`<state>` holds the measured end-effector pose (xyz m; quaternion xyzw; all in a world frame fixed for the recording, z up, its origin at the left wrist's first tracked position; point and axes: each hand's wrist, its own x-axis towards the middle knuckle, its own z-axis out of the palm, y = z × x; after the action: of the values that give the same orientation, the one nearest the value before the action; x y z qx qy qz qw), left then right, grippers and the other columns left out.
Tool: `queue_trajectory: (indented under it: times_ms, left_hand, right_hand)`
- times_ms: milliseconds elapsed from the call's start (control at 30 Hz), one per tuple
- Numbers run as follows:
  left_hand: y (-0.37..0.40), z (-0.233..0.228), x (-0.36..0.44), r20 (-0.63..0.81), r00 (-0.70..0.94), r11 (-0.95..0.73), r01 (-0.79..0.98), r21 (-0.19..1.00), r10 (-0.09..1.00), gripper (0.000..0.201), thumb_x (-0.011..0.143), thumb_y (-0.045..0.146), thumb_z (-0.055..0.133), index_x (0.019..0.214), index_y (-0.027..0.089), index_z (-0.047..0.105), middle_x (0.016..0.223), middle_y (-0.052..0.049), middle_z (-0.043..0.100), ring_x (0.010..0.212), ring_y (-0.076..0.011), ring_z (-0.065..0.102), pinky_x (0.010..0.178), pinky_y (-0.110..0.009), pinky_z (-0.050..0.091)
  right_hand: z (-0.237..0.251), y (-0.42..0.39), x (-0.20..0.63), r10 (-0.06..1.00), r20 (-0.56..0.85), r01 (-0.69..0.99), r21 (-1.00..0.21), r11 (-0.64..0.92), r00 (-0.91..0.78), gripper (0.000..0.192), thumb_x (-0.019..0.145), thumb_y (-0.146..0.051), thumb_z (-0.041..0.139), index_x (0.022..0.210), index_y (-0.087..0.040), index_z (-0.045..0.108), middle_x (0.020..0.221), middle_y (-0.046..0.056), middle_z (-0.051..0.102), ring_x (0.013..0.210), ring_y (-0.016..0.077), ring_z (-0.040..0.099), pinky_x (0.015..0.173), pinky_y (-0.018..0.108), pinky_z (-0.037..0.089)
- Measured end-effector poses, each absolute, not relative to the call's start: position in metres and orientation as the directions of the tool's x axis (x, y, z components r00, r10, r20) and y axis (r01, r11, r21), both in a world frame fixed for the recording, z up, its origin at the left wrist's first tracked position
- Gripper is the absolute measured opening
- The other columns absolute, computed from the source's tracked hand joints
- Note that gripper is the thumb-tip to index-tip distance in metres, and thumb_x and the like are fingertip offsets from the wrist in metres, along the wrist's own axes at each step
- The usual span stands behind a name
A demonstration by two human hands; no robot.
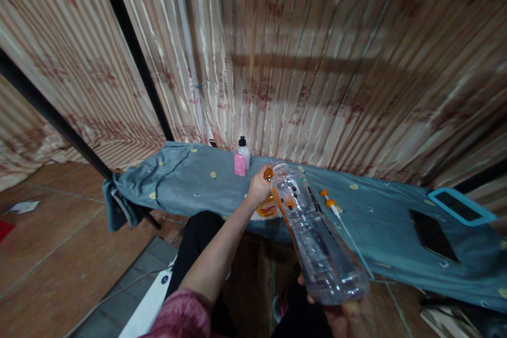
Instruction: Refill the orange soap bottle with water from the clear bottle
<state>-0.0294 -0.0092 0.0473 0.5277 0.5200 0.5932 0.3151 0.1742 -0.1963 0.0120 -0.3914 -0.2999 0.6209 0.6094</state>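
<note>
My right hand point(345, 318) supports a large clear plastic bottle point(312, 227) with an orange-edged label from beneath its base. The bottle is tilted, its open-looking mouth toward the bench. My left hand point(258, 186) is closed beside the mouth, on a small amber, shiny piece point(269, 174) whose kind I cannot make out. Just below that hand, partly hidden by the arm and bottle, a white-rimmed dish point(259, 217) with orange in it rests on the cloth. To the bottle's right lies an orange-and-white pump head point(330, 203) with a long white tube.
Blue-grey patterned cloth point(190, 179) covers the narrow bench. On it stand a pink-labelled bottle with a black cap point(241, 161), a dark phone point(433, 235) and a blue-framed object point(461, 206). Black frame bars point(137, 53) and a striped curtain point(277, 63) surround it.
</note>
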Motion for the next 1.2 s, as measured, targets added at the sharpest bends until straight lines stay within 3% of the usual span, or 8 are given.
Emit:
queue_trajectory:
  times_ms: [433,733,967,1200]
  left_hand:
    - [-0.0071,0.043,-0.0303,0.317,-0.239,-0.279,0.178,0.944,0.918,0.031,0.07,0.027,0.073,0.098,0.017,0.064,0.088,-0.004,0.072,0.082,-0.0168,0.067,0.077,-0.025,0.051]
    - [-0.007,0.0416,-0.0301,0.325,-0.226,-0.293,0.167,0.942,0.918,0.033,0.07,0.029,0.073,0.099,0.017,0.063,0.088,-0.004,0.072,0.081,-0.017,0.067,0.077,-0.026,0.052]
    - [-0.0063,0.0407,-0.0305,0.327,-0.231,-0.294,0.169,0.941,0.916,0.033,0.07,0.03,0.073,0.099,0.018,0.062,0.089,-0.004,0.072,0.081,-0.0167,0.067,0.077,-0.025,0.051]
    - [-0.0108,0.0462,-0.031,0.337,-0.225,-0.293,0.21,0.933,0.914,0.03,0.072,0.029,0.071,0.098,0.017,0.064,0.087,-0.003,0.072,0.081,-0.0169,0.067,0.076,-0.025,0.051]
  right_hand:
    - [0.0075,-0.1969,0.1763,0.986,-0.158,-0.512,-0.852,-0.109,0.052,0.083,0.056,-0.048,0.086,0.129,-0.031,0.051,0.108,0.012,0.071,0.073,0.0347,0.073,0.049,0.041,0.059]
    - [0.0065,-0.1973,0.1757,0.985,-0.164,-0.502,-0.857,-0.116,0.051,0.078,0.06,-0.05,0.083,0.128,-0.029,0.051,0.09,0.011,0.073,0.074,0.0361,0.072,0.049,0.042,0.058]
    - [0.0062,-0.1967,0.1747,0.984,-0.167,-0.502,-0.858,-0.111,0.068,0.083,0.06,-0.046,0.084,0.132,-0.029,0.046,0.101,0.012,0.072,0.071,0.0344,0.072,0.051,0.042,0.059]
    - [0.0071,-0.1979,0.1744,0.985,-0.163,-0.465,-0.877,-0.118,0.057,0.073,0.065,-0.05,0.08,0.128,-0.031,0.049,0.09,0.009,0.074,0.073,0.0363,0.072,0.05,0.045,0.058]
